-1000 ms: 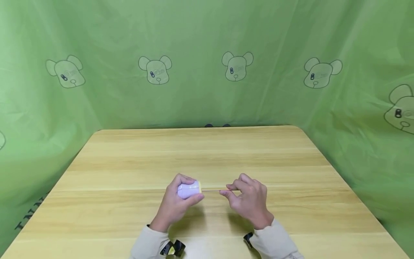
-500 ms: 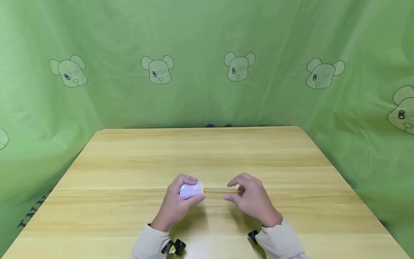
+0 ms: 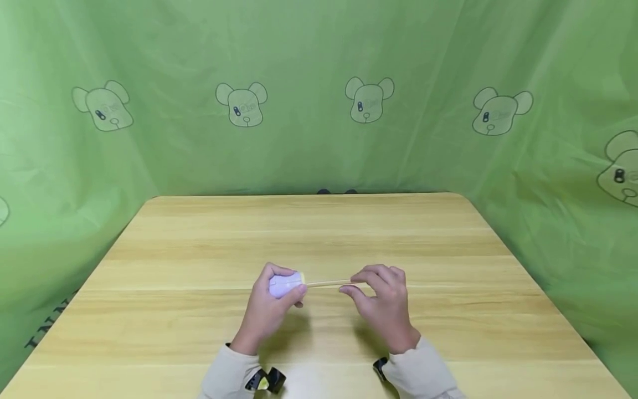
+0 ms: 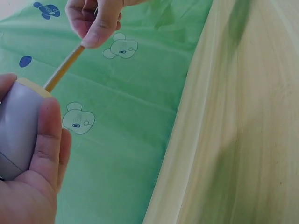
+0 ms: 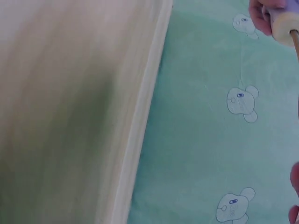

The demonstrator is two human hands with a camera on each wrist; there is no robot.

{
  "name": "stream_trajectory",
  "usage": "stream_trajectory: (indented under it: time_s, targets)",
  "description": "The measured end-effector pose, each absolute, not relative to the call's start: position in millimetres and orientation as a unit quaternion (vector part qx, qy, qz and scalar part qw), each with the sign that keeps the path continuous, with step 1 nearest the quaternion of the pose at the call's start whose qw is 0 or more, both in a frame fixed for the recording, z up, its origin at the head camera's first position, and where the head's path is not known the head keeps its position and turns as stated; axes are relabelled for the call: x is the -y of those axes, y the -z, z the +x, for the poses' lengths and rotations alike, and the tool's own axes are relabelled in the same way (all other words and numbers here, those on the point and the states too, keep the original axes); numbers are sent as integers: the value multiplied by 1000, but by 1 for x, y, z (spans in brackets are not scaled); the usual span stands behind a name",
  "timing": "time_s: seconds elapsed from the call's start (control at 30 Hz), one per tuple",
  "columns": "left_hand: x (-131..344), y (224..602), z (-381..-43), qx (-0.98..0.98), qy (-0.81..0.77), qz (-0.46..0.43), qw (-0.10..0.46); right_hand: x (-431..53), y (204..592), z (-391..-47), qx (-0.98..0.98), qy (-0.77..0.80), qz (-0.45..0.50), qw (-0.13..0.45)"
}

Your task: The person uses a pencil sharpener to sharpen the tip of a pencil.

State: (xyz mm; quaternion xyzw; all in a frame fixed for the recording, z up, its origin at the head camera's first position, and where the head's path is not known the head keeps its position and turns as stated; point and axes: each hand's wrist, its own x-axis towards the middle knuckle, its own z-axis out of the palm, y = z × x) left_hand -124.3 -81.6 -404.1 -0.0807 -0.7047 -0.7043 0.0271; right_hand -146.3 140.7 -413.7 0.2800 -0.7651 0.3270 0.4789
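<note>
Inside table edges (image 3: pixel 399 195), slender stick (image 3: pixel 329 283)

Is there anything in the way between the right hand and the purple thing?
Nothing I can see, just the stick across the gap. The right hand holds it, and its other end meets the hole in the purple thing, which the left hand grips.

Rounded lavender device (image 3: pixel 284 285), cream end (image 5: pixel 281 30) rightward; slim tan stick (image 3: pixel 326 284) near-level, set in hole.
</note>
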Motion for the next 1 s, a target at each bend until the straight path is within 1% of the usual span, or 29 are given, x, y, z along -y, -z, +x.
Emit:
stream_trajectory:
  time_s: [0.23,0.33,0.37,0.43,0.47,0.53,0.63,0.67,0.73,0.77,0.83,1.0]
  targets:
    - [81,404,-124,703,706,-80,12,-139,421,-152,745,-278,276,541]
    - [82,403,-124,708,700,-89,11,-141,422,-152,745,-262,274,549]
    - [82,404,-124,711,697,-93,11,-142,422,-152,749,-262,276,542]
    - [82,405,-124,716,690,-100,8,-144,420,-150,768,-269,280,510]
    - [82,406,-123,718,688,-106,8,-146,419,-148,783,-276,280,482]
    - [81,408,-123,725,677,-122,18,-150,415,-144,823,-301,267,401]
    - [79,411,-123,735,659,-152,47,-156,407,-140,875,-335,221,270]
    - [78,412,-123,738,652,-161,58,-157,405,-139,887,-342,203,236]
    - [77,413,-123,743,643,-170,73,-159,403,-138,898,-346,183,203]
    - [77,414,-122,742,644,-169,73,-159,402,-138,898,-346,184,202]
    - [77,413,-122,741,649,-156,70,-159,403,-139,892,-343,199,217]
    - [78,409,-123,728,674,-113,52,-155,406,-142,855,-341,257,296]
